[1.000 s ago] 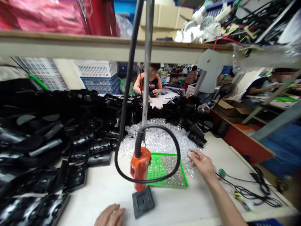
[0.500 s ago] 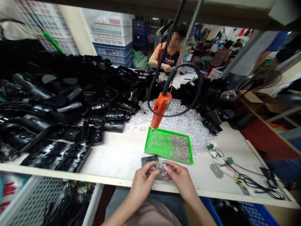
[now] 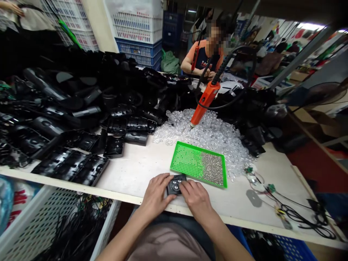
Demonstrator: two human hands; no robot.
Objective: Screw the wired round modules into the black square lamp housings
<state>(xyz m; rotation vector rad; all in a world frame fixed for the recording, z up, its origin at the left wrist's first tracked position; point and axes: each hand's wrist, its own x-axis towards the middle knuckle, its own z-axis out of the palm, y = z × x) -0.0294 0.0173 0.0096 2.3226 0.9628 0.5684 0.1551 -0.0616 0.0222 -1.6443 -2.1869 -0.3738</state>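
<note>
A small black housing lies near the table's front edge, with a clear round-lobed piece on top of it. My left hand grips the housing from its left side, fingers along the far edge and thumb at the near edge. On the right, my right hand has its fingertips pressed together on the clear piece. Just beyond is a green perforated tray with many small screws in its right half. Above the clear pile hangs an orange electric screwdriver, touched by neither hand.
Behind the tray spreads a heap of clear pieces. Black housings cover the left and back. Wires with green boards lie at the right. Crates stand below the table, and a person sits across.
Both hands have lowered the clear piece onto the black housing, where it now sits. My left hand has moved to the housing's side. The view has shifted, and the screwdriver hangs farther right and more tilted.
</note>
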